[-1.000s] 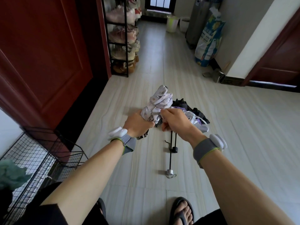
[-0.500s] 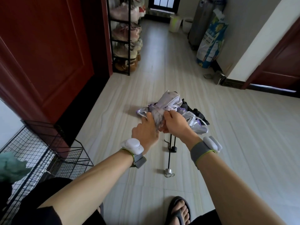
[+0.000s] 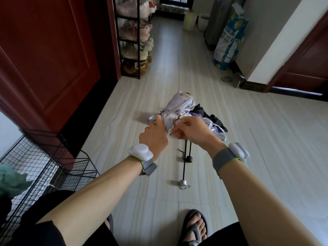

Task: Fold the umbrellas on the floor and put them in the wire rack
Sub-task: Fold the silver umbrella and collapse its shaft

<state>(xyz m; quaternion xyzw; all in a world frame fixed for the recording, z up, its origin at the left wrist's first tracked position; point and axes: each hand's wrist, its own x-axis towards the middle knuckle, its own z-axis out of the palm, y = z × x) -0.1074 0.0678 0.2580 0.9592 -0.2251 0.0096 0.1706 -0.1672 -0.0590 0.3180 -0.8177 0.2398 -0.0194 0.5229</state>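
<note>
I hold a folded pale lilac umbrella [image 3: 179, 107] in front of me above the floor. My left hand [image 3: 154, 137] grips its bunched fabric from the left, fingers curled on a fold. My right hand [image 3: 191, 129] pinches the white closing strap wound round the umbrella's middle. Below them two more umbrellas lie on the floor: a black one [image 3: 209, 115] and a purple-and-white one [image 3: 215, 129], their thin black shafts [image 3: 184, 160] pointing towards me. The black wire rack [image 3: 44, 167] stands at the lower left by the red door.
A green cloth [image 3: 12, 181] lies in the wire rack. A black shoe shelf [image 3: 134, 41] stands at the far left, a printed sack [image 3: 229, 38] and buckets at the far right. My sandalled foot [image 3: 195, 226] is at the bottom. Pale tiled floor spreads to the right.
My left hand has turned over and moved from under the bundle to its left side. My right hand has drawn the strap round the umbrella. The umbrella's top now points away from me.
</note>
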